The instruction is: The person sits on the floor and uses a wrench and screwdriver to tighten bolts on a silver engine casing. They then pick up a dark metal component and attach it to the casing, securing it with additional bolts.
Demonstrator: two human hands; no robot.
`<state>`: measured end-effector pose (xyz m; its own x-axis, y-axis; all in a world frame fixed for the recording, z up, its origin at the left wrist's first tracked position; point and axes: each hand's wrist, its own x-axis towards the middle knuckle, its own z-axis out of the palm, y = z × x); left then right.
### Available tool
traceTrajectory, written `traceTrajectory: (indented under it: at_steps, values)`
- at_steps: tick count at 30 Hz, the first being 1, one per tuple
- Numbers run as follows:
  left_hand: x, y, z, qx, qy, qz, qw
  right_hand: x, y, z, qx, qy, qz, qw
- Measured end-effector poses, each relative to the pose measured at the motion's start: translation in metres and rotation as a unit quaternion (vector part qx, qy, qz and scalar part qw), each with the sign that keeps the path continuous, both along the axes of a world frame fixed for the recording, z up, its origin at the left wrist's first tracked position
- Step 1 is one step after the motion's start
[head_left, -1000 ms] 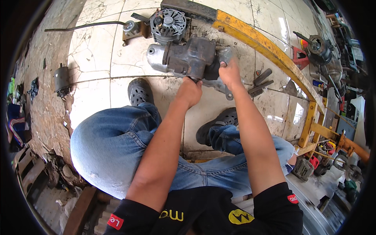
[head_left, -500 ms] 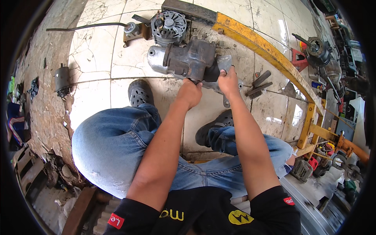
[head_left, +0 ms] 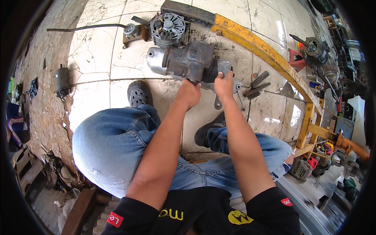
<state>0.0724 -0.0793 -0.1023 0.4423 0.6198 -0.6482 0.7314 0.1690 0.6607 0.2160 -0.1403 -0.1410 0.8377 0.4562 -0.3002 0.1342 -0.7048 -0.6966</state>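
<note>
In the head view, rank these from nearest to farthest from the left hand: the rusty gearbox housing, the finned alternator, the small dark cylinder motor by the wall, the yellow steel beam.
1. Rusty gearbox housing: touching the left hand, just above it.
2. Finned alternator: farther up, beyond the housing.
3. Yellow steel beam: up and to the right; close to the alternator's range, hard to separate.
4. Small dark cylinder motor: far left, by the wall.

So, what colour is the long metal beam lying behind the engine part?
Yellow, with worn, rusty patches; the beam shows best in the head view.
</note>
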Motion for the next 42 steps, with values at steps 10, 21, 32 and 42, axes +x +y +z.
traceTrajectory:
  at_steps: [10,21,32,42]
  values:
    - [0.002,-0.001,-0.006,0.008,-0.006,-0.007,1.000,-0.009,0.003,-0.007,-0.009,0.000,-0.012,1.000]
    - [-0.002,-0.002,-0.014,0.004,-0.020,0.022,1.000,0.008,-0.017,0.040,0.084,0.228,-0.058,0.968]
    - [-0.002,0.000,-0.014,-0.005,-0.012,0.016,1.000,0.002,-0.006,0.027,0.157,0.338,-0.107,0.922]
    - [-0.004,0.000,-0.012,0.020,-0.022,0.010,1.000,0.006,-0.017,0.008,0.058,0.096,-0.115,0.987]
